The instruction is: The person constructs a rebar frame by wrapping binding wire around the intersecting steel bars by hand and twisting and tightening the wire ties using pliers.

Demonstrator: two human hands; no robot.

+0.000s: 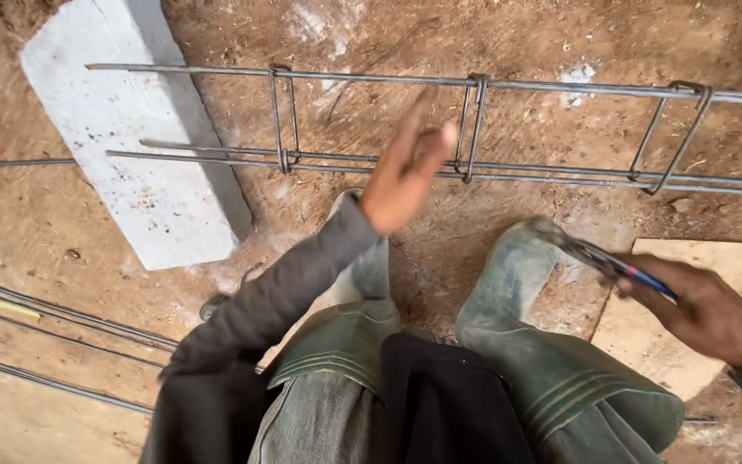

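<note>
The left hand [404, 176] is raised in mid-air near the centre of the view, blurred, its fingers stretched out flat and together, holding nothing. The fingertips point toward one o'clock, just short of the steel bar cage [474, 129] that lies across the dirt ground [371, 34].

The cage's long axis runs from nine o'clock to three o'clock, sloping slightly down toward the right edge. Thin long bars make up its top and bottom lines, and bent wire loops [282, 120] tie them together at intervals; three such loops show. The cage's left end rests on a pale concrete block [130, 155], whose long axis runs from eleven o'clock to five o'clock.

The right hand [714, 314] sits at about four o'clock, low at the right edge, its fingers curled tight around the blue handles of a pair of pliers [607, 260]. The pliers' long axis runs from four o'clock to ten o'clock, with the nose pointing up-left over the right boot [526, 309]. The nose is blurred, so I cannot tell whether it grips anything.

The left boot [354, 318], also green rubber, stands beside it. A flat piece of board [714, 258] lies under the right hand. Loose steel rods [45, 309] lie at eight o'clock, slanting down to the right.
</note>
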